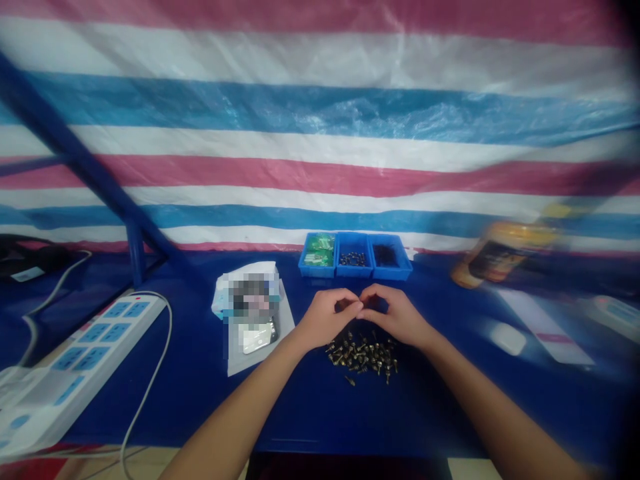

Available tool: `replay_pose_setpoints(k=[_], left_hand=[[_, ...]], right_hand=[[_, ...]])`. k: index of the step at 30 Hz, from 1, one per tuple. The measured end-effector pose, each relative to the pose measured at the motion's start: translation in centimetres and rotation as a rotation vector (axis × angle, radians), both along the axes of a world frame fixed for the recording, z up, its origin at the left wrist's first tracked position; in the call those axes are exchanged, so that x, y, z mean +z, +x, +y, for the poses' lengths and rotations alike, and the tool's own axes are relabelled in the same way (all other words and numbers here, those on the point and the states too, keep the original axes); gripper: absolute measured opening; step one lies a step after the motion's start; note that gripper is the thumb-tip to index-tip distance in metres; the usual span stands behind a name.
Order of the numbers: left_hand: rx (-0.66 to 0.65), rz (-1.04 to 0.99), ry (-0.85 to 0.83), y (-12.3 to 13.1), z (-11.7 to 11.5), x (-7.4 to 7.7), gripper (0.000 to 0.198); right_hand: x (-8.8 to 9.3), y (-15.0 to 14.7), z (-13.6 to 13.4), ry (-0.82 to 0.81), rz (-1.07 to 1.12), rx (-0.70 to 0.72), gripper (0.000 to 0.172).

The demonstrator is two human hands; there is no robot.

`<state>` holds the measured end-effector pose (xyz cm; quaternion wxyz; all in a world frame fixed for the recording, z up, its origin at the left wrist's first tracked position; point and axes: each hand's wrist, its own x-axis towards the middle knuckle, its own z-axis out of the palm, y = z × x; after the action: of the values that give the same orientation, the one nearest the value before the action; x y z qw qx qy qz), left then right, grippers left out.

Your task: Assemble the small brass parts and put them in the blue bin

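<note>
A striped plastic tarp (320,113) in pink, white and blue fills the view ahead of me, with a blue metal bar (65,140) slanting down across its left side. Below it spreads a blue table (310,417). On the left of the table lies a white power strip (95,353) with blue panels, and a white cable (167,347) curves beside it. On the right, everything is blurred: a jar (503,253) lies tilted near a white computer mouse (507,339) and a pink-marked sheet (545,327).

At the far edge of the table sit 3 blue bins (355,275), side by side. The left one holds green circuit boards (319,250), the middle one small dark screws (353,259), and the right one black pieces (385,255). Left of my hands, a phone (257,335) rests on a white paper sheet (260,360), just below a blurred-out packet (247,293).

My left hand (325,319) and my right hand (395,317) are together, cupped just above a loose pile of brass-coloured screws (363,357), with my fingertips (361,305) touching. I cannot tell whether they are pinching anything. 1 stray screw (349,381) lies just below the pile.
</note>
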<state>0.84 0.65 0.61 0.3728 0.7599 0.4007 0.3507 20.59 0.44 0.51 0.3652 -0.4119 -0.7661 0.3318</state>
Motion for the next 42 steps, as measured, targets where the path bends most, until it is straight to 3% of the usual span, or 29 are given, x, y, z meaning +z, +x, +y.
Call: replay_pose_setpoints(k=[5, 10, 15, 18, 22, 26, 28, 31, 42], left_hand=[[0.074, -0.055, -0.005, -0.1, 0.3, -0.4, 0.023], [0.078, -0.051, -0.005, -0.1, 0.2, -0.2, 0.026], [0.128, -0.025, 0.021, 0.0, 0.2, 0.1, 0.027], [0.132, -0.008, 0.043, 0.1, 0.2, 0.2, 0.024], [0.147, 0.004, 0.076, 0.1, 0.3, -0.1, 0.02], [0.165, 0.022, 0.096, 0.1, 0.5, -0.4, 0.019], [0.168, 0.032, 0.1, 0.1, 0.5, -0.5, 0.019], [0.168, 0.039, 0.107, 0.1, 0.5, -0.6, 0.018], [0.161, 0.051, 0.113, 0.2, 0.5, -0.8, 0.018]], right_hand=[[0.2, 0.2, 0.1, -0.016, -0.027, 0.018, 0.028], [-0.1, 0.3, 0.5, -0.13, 0.114, -0.011, 0.036], [-1.2, 1.5, 1.9, -0.102, 0.367, -0.407, 0.03], [-1.9, 2.6, 2.6, -0.133, 0.21, -0.484, 0.041], [-1.4, 3.9, 2.5, -0.092, -0.02, -0.358, 0.028], [0.0, 4.8, 1.4, -0.28, -0.197, 0.096, 0.023], [0.3, 4.9, 0.9, -0.377, -0.276, 0.227, 0.025], [0.2, 4.7, 0.5, -0.398, -0.326, 0.259, 0.029], [-0.1, 2.8, 0.4, -0.22, -0.4, 0.214, 0.021]])
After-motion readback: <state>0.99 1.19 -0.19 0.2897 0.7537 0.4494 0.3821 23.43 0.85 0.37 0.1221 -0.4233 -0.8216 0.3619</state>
